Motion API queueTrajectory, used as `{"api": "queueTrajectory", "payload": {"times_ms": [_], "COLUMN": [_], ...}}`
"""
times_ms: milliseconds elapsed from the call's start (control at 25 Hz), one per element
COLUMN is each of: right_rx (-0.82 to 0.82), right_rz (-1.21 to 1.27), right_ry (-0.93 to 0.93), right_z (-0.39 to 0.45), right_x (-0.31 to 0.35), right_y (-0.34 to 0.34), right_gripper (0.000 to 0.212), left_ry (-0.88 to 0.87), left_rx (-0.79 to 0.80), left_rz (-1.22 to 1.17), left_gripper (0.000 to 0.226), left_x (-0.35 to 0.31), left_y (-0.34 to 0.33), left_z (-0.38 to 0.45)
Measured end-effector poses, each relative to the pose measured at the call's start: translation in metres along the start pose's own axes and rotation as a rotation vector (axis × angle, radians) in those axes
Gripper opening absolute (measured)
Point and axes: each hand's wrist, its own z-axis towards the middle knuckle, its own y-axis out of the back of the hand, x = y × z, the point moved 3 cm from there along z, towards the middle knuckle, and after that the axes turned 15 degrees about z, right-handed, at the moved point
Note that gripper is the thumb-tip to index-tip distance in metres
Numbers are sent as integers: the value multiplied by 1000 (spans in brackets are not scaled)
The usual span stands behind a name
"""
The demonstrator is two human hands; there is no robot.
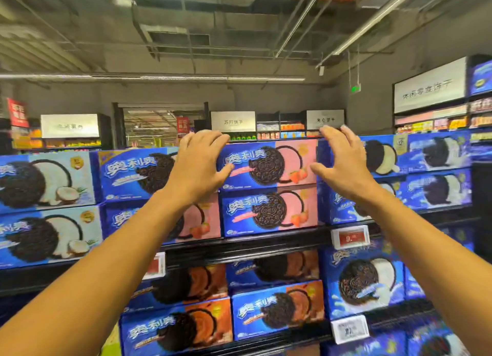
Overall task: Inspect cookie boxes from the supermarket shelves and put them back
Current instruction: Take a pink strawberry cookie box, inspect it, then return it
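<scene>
A blue and pink strawberry cookie box [269, 166] lies on top of a stack on the upper shelf, with a matching box [270, 211] under it. My left hand [198, 163] is at the top box's left end, with fingers over its top corner and the thumb on its front. At the box's right end is my right hand [343, 161], fingers spread and nearly straight, its thumb tip at the box's right edge. Neither hand closes around the box.
Coconut boxes [45, 182] stack at the left and blue vanilla boxes [436, 153] at the right. The lower shelf holds orange-fronted boxes [277, 310]. Price tags [350, 237] hang on the black shelf edge [239, 251]. More shelving stands behind.
</scene>
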Motion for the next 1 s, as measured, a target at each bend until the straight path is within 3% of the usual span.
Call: {"api": "queueTrajectory", "payload": {"times_ms": [240, 360, 640, 760, 880, 1000], "right_rx": [109, 96, -196, -184, -190, -191], "right_rz": [-71, -68, 129, 132, 193, 295], "right_ry": [64, 70, 204, 112, 27, 87], "right_z": [15, 13, -10, -14, -17, -18], "right_x": [-12, -16, -9, -12, -9, 5], "right_y": [-14, -18, -15, -11, -3, 7], "right_gripper": [90, 96, 85, 83, 86, 89], "left_ry": [76, 77, 90, 63, 65, 97], "left_rx": [135, 84, -95, -138, -188, -188], "left_rz": [-22, -50, -141, -213, -385, -623], "left_gripper": [70, 73, 72, 71, 67, 62], "left_x": [1, 1, -5, -10, -14, -15], "left_y": [-16, -16, -4, 5, 16, 27], "left_z": [10, 7, -4, -6, -12, -16]}}
